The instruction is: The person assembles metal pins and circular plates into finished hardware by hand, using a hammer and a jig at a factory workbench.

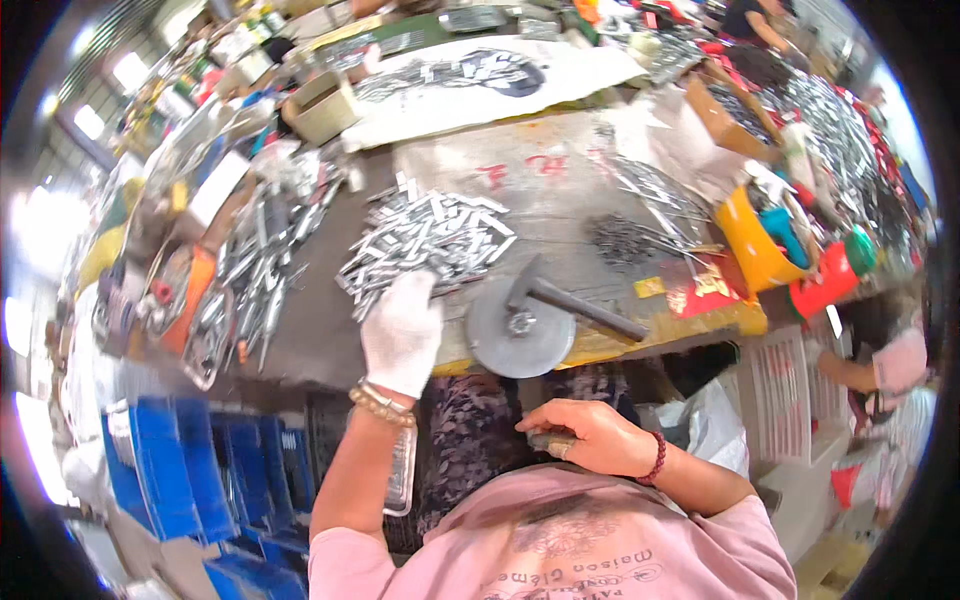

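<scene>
My left hand (401, 335), in a white knit glove, reaches to the near edge of a heap of short silvery metal pieces (430, 235). Its fingertips merge with the heap, so whether they grip a piece is unclear. Bare and curled, my right hand (595, 437) rests near my lap, below the table edge. A small greyish thing shows under its fingers, too indistinct to name. Between the hands and the heap, a round grey metal disc (500, 345) sits at the table's front edge. A hammer (590, 310) lies with its head on the disc and its handle pointing right.
Long metal parts (265, 255) lie left of the heap. Dark small pieces (620, 240) and thin rods (655, 200) lie to the right. Beyond are a yellow container (755, 240), a red container (825, 282) and a cardboard box (725, 115). Blue bins (180, 470) stand below left.
</scene>
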`<state>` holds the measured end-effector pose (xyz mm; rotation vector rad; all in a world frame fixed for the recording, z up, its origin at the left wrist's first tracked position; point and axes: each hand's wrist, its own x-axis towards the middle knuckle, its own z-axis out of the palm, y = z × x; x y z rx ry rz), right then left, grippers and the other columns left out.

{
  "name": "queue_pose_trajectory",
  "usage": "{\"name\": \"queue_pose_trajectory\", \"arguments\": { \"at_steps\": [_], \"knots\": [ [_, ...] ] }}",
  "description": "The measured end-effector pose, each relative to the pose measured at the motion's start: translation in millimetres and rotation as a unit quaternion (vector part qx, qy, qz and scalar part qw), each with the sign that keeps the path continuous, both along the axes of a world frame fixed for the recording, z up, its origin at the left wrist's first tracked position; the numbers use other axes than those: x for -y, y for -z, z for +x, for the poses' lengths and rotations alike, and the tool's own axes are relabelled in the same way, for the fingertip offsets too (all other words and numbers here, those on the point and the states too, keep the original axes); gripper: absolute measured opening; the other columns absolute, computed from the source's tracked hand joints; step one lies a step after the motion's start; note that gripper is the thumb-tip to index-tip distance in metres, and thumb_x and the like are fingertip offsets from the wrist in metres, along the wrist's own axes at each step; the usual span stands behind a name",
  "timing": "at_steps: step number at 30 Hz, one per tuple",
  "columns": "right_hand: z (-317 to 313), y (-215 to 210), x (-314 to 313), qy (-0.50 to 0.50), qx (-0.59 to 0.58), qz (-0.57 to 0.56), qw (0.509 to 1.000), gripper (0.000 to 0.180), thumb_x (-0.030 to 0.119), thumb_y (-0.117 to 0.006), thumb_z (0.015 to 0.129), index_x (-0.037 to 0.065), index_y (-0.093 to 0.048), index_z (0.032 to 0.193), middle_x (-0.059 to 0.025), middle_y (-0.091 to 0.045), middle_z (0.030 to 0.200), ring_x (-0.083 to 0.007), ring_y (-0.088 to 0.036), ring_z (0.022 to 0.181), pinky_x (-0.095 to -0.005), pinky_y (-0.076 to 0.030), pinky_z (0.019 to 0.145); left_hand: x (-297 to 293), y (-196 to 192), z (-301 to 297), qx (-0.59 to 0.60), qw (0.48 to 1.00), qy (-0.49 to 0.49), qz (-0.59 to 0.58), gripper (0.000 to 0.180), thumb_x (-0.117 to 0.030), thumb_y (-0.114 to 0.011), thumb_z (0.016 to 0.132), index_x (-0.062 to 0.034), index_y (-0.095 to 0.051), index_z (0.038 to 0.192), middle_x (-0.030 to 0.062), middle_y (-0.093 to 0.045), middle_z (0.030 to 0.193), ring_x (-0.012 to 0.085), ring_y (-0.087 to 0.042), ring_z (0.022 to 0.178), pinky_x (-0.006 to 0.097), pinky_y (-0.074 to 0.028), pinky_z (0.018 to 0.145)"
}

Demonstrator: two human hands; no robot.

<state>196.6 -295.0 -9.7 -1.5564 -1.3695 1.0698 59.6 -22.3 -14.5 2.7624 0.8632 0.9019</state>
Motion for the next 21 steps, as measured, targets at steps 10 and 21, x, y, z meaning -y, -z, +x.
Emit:
{"name": "queue_pose_trajectory", "arguments": {
  "at_steps": [10, 21],
  "knots": [
    [98.7, -49.6, 34.2, 0.145, 0.222, 0.080, 0.961, 0.026, 0.011, -0.076, 0.091, 0.008, -0.078, 0.117, -0.0147, -0.078, 0.112, -0.0320, -0.077, 0.101, -0.0415, -0.062, 0.089, -7.5, -8.6, 2.0, -0.099, 0.993, 0.064, 0.005, 0.013, -0.014, -0.075, 0.091, -0.0097, -0.074, 0.103, 0.0120, -0.073, 0.105, 0.0342, -0.073, 0.097, 0.046, -0.059, 0.085],
    [209.7, 14.8, -21.9, 0.299, 0.591, 0.049, 0.748, 0.023, 0.011, -0.086, 0.077, 0.010, -0.075, 0.097, -0.0078, -0.065, 0.105, -0.0315, -0.068, 0.109, -0.0450, -0.059, 0.091, 16.0, -16.7, 0.2, 0.014, 0.992, 0.073, -0.105, 0.034, -0.002, -0.073, 0.087, -0.0035, -0.070, 0.121, 0.0190, -0.071, 0.112, 0.0389, -0.073, 0.099, 0.046, -0.060, 0.087]
  ]
}}
